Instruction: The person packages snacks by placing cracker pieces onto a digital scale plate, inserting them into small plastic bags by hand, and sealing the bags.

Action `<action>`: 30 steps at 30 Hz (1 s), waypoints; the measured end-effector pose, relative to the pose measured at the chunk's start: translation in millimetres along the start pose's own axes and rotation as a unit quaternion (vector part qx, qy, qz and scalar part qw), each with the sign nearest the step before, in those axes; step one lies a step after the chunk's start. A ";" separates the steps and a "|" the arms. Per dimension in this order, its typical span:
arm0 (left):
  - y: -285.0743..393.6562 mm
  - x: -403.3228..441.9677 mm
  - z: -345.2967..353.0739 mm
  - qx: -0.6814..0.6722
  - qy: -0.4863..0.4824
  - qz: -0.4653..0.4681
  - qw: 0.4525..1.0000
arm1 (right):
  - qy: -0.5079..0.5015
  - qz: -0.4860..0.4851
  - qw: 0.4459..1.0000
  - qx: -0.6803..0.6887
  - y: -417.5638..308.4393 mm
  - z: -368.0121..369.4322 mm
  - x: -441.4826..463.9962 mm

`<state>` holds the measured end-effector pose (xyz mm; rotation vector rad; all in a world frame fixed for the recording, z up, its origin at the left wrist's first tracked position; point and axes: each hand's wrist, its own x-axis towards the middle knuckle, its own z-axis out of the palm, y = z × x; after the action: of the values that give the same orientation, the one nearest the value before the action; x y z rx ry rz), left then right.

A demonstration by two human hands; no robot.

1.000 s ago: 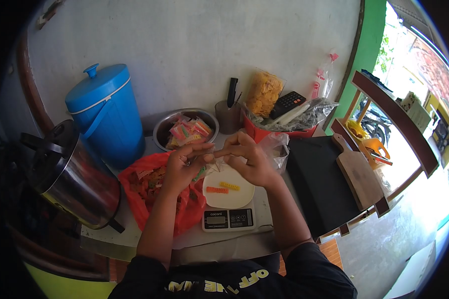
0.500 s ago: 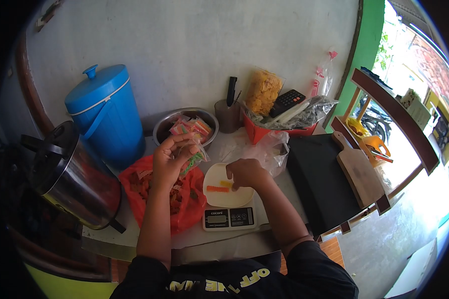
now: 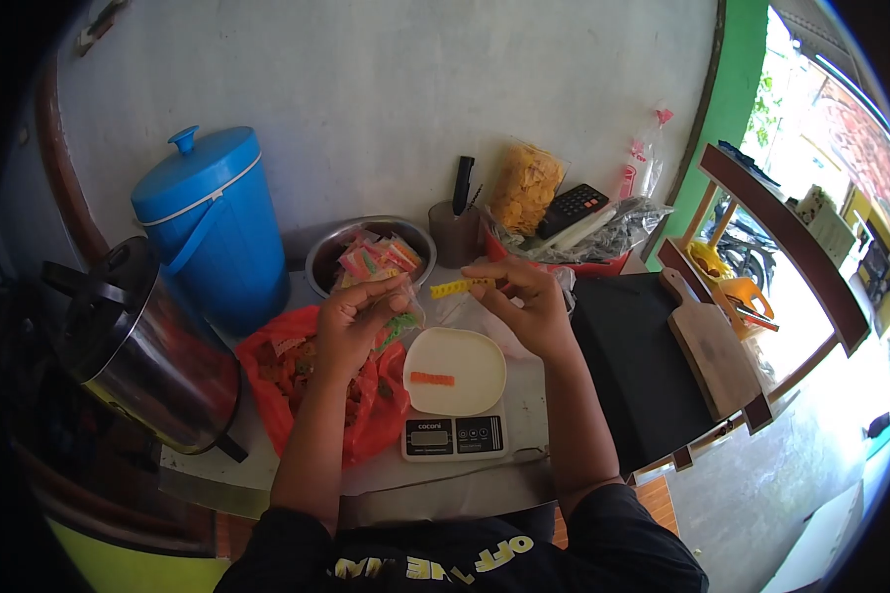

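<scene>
My left hand (image 3: 354,324) is closed on a small clear plastic bag (image 3: 401,324) with green pieces inside. Between the fingertips of my right hand (image 3: 530,308) is a yellow ridged strip (image 3: 451,290), level with the bag and just right of it. Below both hands, an orange ridged strip (image 3: 432,379) lies on the cream tray (image 3: 482,381) of a digital kitchen scale (image 3: 453,438). Left of the scale, an open red plastic bag (image 3: 391,400) holds many small orange-brown pieces, partly hidden by my left forearm.
A steel bowl (image 3: 316,260) of small colourful packets stands behind my left hand. At the left are a blue lidded jug (image 3: 213,217) and a large metal pot (image 3: 173,366). A red basket (image 3: 603,265), a black box (image 3: 628,366) and a wooden board (image 3: 712,341) are at the right.
My right hand has lifted the yellow strip off the scale's tray and brought it up beside the small bag. My left hand has shifted slightly right and down, still with the bag.
</scene>
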<state>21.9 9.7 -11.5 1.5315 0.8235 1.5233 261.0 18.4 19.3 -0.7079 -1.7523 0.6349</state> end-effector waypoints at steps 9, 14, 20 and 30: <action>-5.9 -3.4 4.8 0.014 -0.027 0.016 0.999 | 0.002 -0.033 0.994 -0.101 -12.6 12.8 -5.0; 2.8 -7.4 11.7 -0.006 -0.059 0.009 0.998 | -0.010 -0.113 0.983 -0.141 -10.3 20.6 -4.8; 6.8 -8.0 15.8 -0.053 -0.061 -0.014 0.997 | -0.002 -0.071 0.985 -0.155 -8.9 27.6 -8.1; 5.1 -6.2 10.7 -0.043 -0.013 -0.050 0.998 | -0.128 -0.027 0.990 -0.049 -19.9 26.7 -7.5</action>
<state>31.8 0.8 -9.4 1.4233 0.7971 1.4459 234.1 -2.4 21.7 -0.6658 -2.0455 0.6271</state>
